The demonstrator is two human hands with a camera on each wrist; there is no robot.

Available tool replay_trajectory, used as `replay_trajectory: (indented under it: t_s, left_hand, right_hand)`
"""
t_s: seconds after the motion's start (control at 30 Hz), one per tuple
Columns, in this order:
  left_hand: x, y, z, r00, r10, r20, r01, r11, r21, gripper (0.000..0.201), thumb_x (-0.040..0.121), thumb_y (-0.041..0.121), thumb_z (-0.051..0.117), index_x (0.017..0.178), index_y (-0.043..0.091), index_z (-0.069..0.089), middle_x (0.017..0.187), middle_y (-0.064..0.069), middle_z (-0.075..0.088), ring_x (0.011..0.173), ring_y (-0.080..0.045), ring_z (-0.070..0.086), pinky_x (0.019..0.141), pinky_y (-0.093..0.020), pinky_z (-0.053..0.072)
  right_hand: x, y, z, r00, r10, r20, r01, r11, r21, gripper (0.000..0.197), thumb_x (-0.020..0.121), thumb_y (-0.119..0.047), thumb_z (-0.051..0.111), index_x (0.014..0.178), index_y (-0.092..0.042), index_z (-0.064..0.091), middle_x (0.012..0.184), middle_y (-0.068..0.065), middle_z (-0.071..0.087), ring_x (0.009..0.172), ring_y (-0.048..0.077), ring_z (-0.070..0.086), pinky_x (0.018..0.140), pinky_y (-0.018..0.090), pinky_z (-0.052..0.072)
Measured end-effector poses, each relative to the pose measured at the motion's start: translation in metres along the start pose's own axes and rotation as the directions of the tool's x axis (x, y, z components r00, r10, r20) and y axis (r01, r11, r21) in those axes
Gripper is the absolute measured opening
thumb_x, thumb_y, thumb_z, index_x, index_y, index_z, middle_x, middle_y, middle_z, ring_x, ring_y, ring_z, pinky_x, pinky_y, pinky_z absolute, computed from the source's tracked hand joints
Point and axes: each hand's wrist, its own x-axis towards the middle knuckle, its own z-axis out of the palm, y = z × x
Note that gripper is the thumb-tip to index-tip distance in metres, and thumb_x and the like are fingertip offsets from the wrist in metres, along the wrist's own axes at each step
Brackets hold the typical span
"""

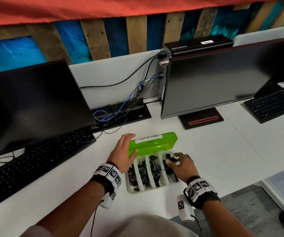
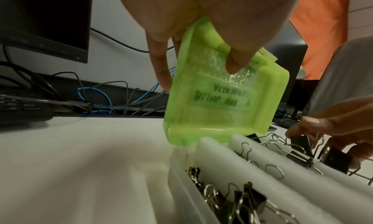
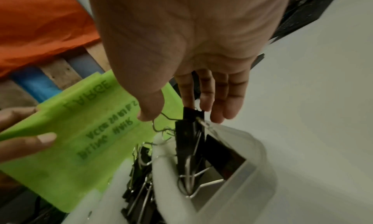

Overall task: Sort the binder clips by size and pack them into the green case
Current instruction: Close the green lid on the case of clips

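The green case's lid (image 1: pixel 153 142) stands tilted up over the translucent base (image 1: pixel 131 189). My left hand (image 1: pixel 125 151) grips the lid's left end, thumb on the inner face (image 2: pixel 238 63) and fingers (image 2: pixel 161 64) behind it. White foam dividers (image 1: pixel 150 173) split the base into several compartments full of black binder clips (image 1: pixel 142 170). My right hand (image 1: pixel 177 161) is over the far end of the rightmost compartment. There it pinches a large black binder clip (image 3: pixel 189 131) between thumb and fingers (image 3: pixel 187 91). The lid (image 3: pixel 90 139) sits to the left of that hand.
A dark monitor (image 1: pixel 31 103) and keyboard (image 1: pixel 35 159) stand at the left. A second monitor (image 1: pixel 223 79) and a keyboard (image 1: pixel 274 106) are at the right. Tangled cables (image 1: pixel 110 115) lie behind the case. The white table's edge (image 1: pixel 240 183) runs close on the right.
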Motion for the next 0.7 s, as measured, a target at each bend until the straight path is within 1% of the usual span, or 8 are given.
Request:
replay_trajectory:
  t_s: [0.07,0.13,0.23,0.37,0.47,0.53,0.63,0.7]
  left_hand:
    - [0.001,0.0,0.003,1.0,0.004,-0.01,-0.004,1.0,0.004,0.051,0.089,0.027,0.058,0.134,0.026,0.034,0.137,0.01,0.033,0.124,-0.011,0.042,0.103,-0.027,0.04]
    - [0.002,-0.001,0.003,1.0,0.004,-0.013,-0.004,1.0,0.012,0.05,0.089,0.028,0.057,0.134,0.026,0.035,0.137,0.01,0.034,0.124,-0.012,0.042,0.103,-0.029,0.041]
    - [0.002,-0.004,0.002,1.0,0.004,-0.005,-0.004,1.0,0.019,0.049,0.09,0.028,0.057,0.134,0.026,0.036,0.136,0.01,0.034,0.122,-0.012,0.043,0.102,-0.029,0.042]
    - [0.003,-0.006,0.003,1.0,0.017,0.002,-0.017,1.0,0.008,0.05,0.09,0.027,0.056,0.135,0.026,0.036,0.136,0.009,0.035,0.123,-0.011,0.043,0.104,-0.03,0.041]
    - [0.003,-0.006,0.002,1.0,0.027,-0.006,-0.027,1.0,0.012,0.049,0.09,0.027,0.056,0.135,0.026,0.036,0.135,0.008,0.036,0.123,-0.011,0.043,0.104,-0.03,0.041]
    - [0.003,-0.006,0.002,1.0,0.027,-0.004,-0.027,0.999,0.017,0.05,0.09,0.027,0.056,0.135,0.027,0.035,0.135,0.008,0.036,0.123,-0.012,0.043,0.104,-0.03,0.041]
    - [0.003,-0.006,0.002,1.0,0.024,0.01,-0.024,1.0,0.015,0.05,0.09,0.027,0.056,0.135,0.027,0.035,0.134,0.008,0.036,0.123,-0.012,0.043,0.104,-0.031,0.041]
    - [0.002,-0.006,0.001,1.0,0.023,0.019,-0.023,0.999,0.022,0.05,0.09,0.027,0.055,0.135,0.027,0.034,0.134,0.009,0.036,0.123,-0.011,0.043,0.103,-0.031,0.042]
  right_hand:
    - [0.005,-0.004,0.004,1.0,0.023,0.015,-0.022,1.0,-0.019,0.052,0.076,-0.044,0.069,0.118,-0.014,0.059,0.112,0.011,0.058,0.104,0.027,0.06,0.094,0.034,0.048]
    - [0.009,-0.007,0.004,0.999,0.036,0.011,-0.036,0.999,-0.01,0.044,0.077,-0.029,0.067,0.118,-0.012,0.061,0.115,0.015,0.062,0.106,0.028,0.06,0.096,0.032,0.046]
    - [0.012,-0.008,0.001,0.997,0.068,0.033,-0.069,0.997,0.025,0.04,0.079,-0.018,0.063,0.119,-0.012,0.061,0.115,0.013,0.066,0.108,0.027,0.06,0.095,0.026,0.042]
    - [0.014,-0.011,-0.003,0.994,0.11,0.011,-0.111,0.991,0.078,0.028,0.084,-0.027,0.061,0.107,-0.014,0.067,0.109,0.008,0.07,0.105,0.025,0.061,0.084,0.021,0.039]
    - [0.017,-0.016,0.003,0.994,0.11,0.014,-0.11,0.994,-0.001,0.026,0.083,-0.035,0.06,0.078,-0.011,0.071,0.093,0.011,0.072,0.092,0.029,0.064,0.076,0.022,0.041]
    - [0.019,-0.02,0.008,0.993,0.115,-0.004,-0.115,0.991,-0.062,0.024,0.078,-0.028,0.059,0.065,-0.01,0.065,0.091,0.018,0.069,0.081,0.032,0.062,0.074,0.025,0.045]
    - [0.021,-0.026,0.009,0.99,0.143,-0.019,-0.144,0.985,-0.093,0.018,0.074,-0.016,0.056,0.071,-0.002,0.066,0.086,0.018,0.068,0.069,0.03,0.056,0.068,0.027,0.047]
    - [0.023,-0.028,0.005,0.987,0.161,-0.015,-0.162,0.984,-0.069,0.016,0.073,-0.015,0.058,0.073,-0.006,0.071,0.081,0.015,0.068,0.073,0.032,0.061,0.071,0.028,0.05]
